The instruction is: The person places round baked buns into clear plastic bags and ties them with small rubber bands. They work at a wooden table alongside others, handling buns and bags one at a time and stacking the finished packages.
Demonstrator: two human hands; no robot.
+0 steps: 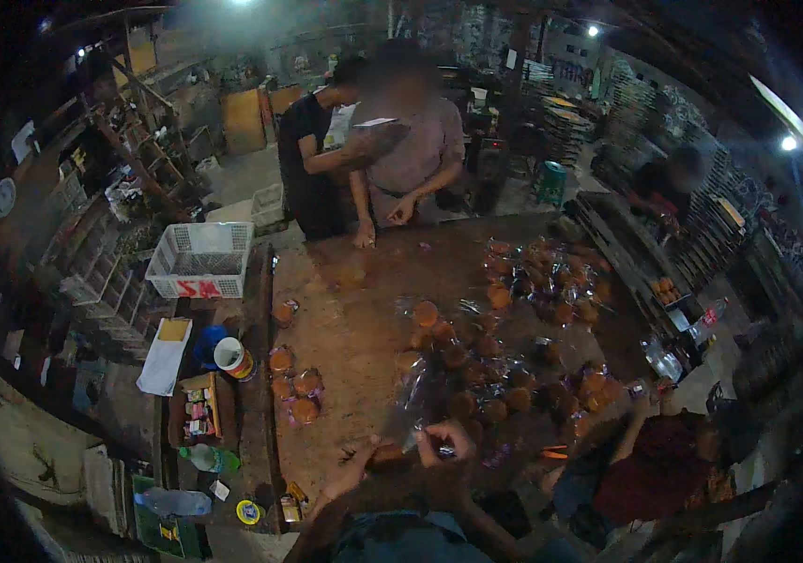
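One left hand (350, 469): at the near edge of the worktop (345, 324), fingers bent beside a brown bun (386, 453); too dim to tell whether they grip it.
One right hand (448, 439): near the left, thumb and fingers pinching a clear bag (412, 392).
Bag: upright from the fingertips, in front of the heap.
Heap of buns (462, 405): round, brown, many in clear wrapping, spread over the middle and right of the worktop.
Small group of buns (304, 410): wrapped, near the left edge.
Left side: a white bucket (230, 355) beside a blue tub (208, 347), a box of small packets (198, 413), a green bottle (209, 458) and a clear bottle (176, 503) lying down.
Far left: a white plastic crate (197, 284).
Far edge: a person in a dark top (300, 178) beside another in a pale shirt (431, 141).
Right side: a person in dark red (655, 469) close to the worktop.
Beyond: a green stool (551, 180).
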